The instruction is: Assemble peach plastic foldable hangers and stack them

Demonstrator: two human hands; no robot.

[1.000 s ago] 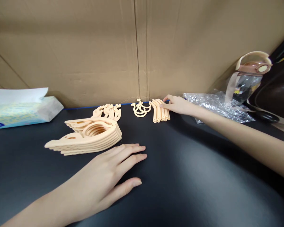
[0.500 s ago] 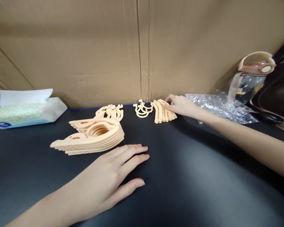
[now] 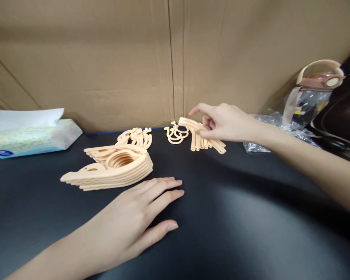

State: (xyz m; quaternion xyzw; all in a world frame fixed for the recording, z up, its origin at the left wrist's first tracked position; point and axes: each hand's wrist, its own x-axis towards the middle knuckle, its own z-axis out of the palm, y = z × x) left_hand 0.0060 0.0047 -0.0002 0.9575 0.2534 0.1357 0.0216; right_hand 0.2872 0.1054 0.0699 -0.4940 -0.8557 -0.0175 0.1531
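Observation:
My left hand (image 3: 142,214) lies flat on the black table with its fingers spread, holding nothing. Just beyond it sits a stack of cream plastic folding-hanger parts (image 3: 128,173). At the back, my right hand (image 3: 218,122) pinches a curved cream plastic bar (image 3: 189,123), its index finger lifted away. That bar slants across a row of similar cream bars (image 3: 197,143), partly hidden beneath the hand. To their left lie cream pieces with curved, ring-like loops (image 3: 175,136). A group of cream hook-shaped pieces (image 3: 140,137) rests behind the stack.
A tissue pack (image 3: 32,134) stands at the left. On the right are a crumpled clear plastic bag (image 3: 256,147) and a clear bottle with a brown lid and handle (image 3: 317,89). Brown cardboard (image 3: 119,70) walls off the back.
My right hand has risen slightly and turned, picking up one bar from the row and tilting it to the left. My left hand has stayed put.

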